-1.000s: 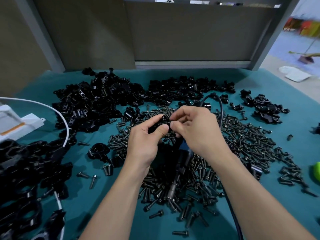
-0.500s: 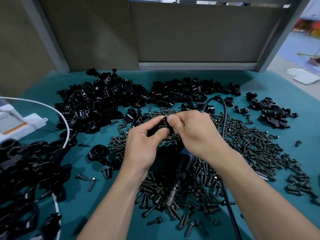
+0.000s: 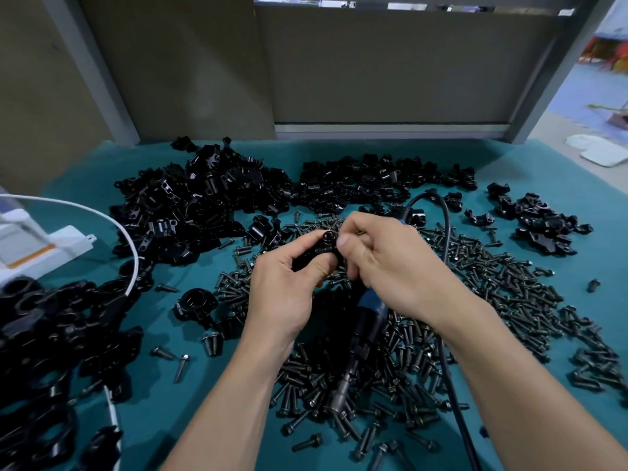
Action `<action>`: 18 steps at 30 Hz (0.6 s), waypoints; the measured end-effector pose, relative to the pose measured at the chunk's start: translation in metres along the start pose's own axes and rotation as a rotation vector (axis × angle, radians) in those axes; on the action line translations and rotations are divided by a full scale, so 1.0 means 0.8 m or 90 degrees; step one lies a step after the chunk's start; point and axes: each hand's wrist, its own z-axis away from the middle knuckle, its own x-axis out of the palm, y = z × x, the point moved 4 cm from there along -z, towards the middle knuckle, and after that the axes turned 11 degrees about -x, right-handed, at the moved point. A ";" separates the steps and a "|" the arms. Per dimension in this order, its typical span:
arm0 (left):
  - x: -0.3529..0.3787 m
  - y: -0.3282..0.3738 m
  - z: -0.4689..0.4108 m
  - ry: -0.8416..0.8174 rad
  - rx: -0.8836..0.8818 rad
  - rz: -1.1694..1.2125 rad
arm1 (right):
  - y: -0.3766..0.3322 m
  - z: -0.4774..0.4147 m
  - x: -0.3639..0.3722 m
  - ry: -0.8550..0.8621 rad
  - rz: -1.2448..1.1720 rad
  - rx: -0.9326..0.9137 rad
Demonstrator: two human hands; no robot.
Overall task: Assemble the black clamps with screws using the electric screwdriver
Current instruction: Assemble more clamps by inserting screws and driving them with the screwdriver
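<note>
My left hand (image 3: pixel 283 287) grips a black clamp (image 3: pixel 319 251) above the middle of the table, thumb and fingers curled round it. My right hand (image 3: pixel 390 266) meets it from the right, thumb and fingertips pinching at the clamp's top; whether a screw sits between them is hidden. The electric screwdriver (image 3: pixel 365 329), blue body and metal bit, lies under my hands on a heap of dark screws (image 3: pixel 492 300), its bit toward me. Its black cable (image 3: pixel 448 232) loops off to the right.
Heaps of black clamp parts lie at the back left (image 3: pixel 190 209), back middle (image 3: pixel 373 185), right (image 3: pixel 540 222) and near left (image 3: pixel 51 334). One clamp (image 3: pixel 195 302) sits alone left of my hands. A white device (image 3: pixel 40 246) with a white cable (image 3: pixel 132 253) stands at the left edge.
Both hands stay together on the clamp; my right fingers have shifted slightly at its top. The camera has tilted a little, so the scene sits lower in view.
</note>
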 end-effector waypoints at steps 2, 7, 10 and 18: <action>0.002 0.000 0.000 -0.006 -0.003 -0.001 | -0.001 0.001 0.002 0.012 0.005 0.007; -0.001 0.000 -0.001 0.000 0.005 0.005 | -0.006 -0.005 0.007 0.072 0.059 0.023; 0.000 0.002 0.002 0.013 -0.005 -0.006 | -0.005 -0.003 -0.001 0.030 -0.010 0.007; 0.002 0.006 0.003 0.021 0.016 -0.032 | -0.002 -0.001 0.002 0.036 -0.006 0.039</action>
